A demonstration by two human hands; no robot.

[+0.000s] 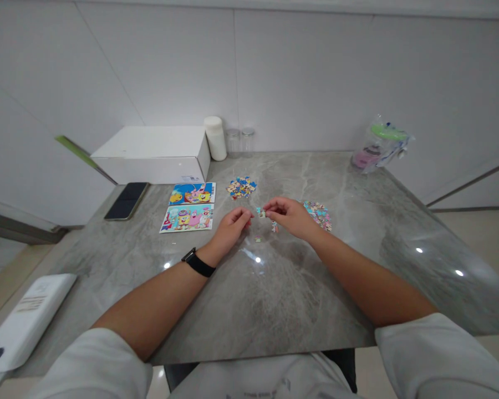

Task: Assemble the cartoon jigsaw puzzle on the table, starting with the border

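My right hand pinches a small joined bit of jigsaw puzzle pieces between thumb and fingertips, just above the table. My left hand is close by on the left, thumb and fingers pressed together; whatever they hold, if anything, is too small to make out. A loose puzzle piece lies nearer me, and a few more pieces rest under my right hand. Partly behind that hand spreads a pile of pink and teal pieces. Farther back sits a blue and yellow pile.
Two cartoon picture sheets lie left of my hands, beside a phone. A white box, a white bottle and two glass jars stand at the back. A plastic-wrapped item is back right; a white device is front left.
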